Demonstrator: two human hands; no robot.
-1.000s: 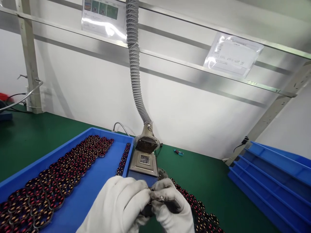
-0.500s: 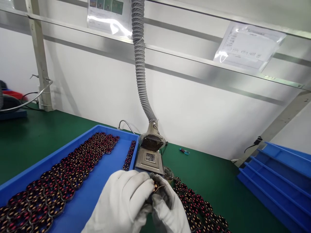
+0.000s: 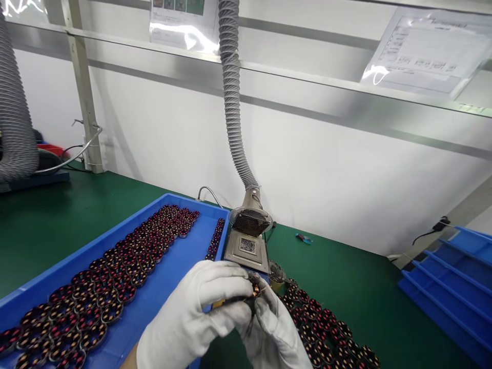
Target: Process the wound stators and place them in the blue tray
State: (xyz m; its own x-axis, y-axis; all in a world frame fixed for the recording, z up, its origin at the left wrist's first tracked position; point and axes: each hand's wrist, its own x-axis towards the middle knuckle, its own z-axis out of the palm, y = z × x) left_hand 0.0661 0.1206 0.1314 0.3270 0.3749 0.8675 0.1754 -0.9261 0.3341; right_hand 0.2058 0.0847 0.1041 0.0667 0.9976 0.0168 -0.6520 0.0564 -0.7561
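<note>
Both my hands wear white gloves and meet at the lower middle of the head view. Between their fingertips is a small motor stator (image 3: 255,290) with copper windings, mostly hidden by the gloves. My left hand (image 3: 200,305) has its fingers closed on the stator from the left. On the other side my right hand (image 3: 274,325), its glove darkened at the fingertips, pinches the same piece. Just beyond the hands stands a solder pot (image 3: 246,251) with a square of metal in its top.
Rows of stators (image 3: 126,271) with red or copper coils fill much of a blue tray (image 3: 175,279) at left. More stators (image 3: 326,328) lie on the green table at right. A fume hose (image 3: 232,102) hangs over the pot. Stacked blue trays (image 3: 449,287) stand far right.
The view has swung a little to the left, so the scene sits further right. My left fingers have shifted on the stator, and their thumb now shows below it.
</note>
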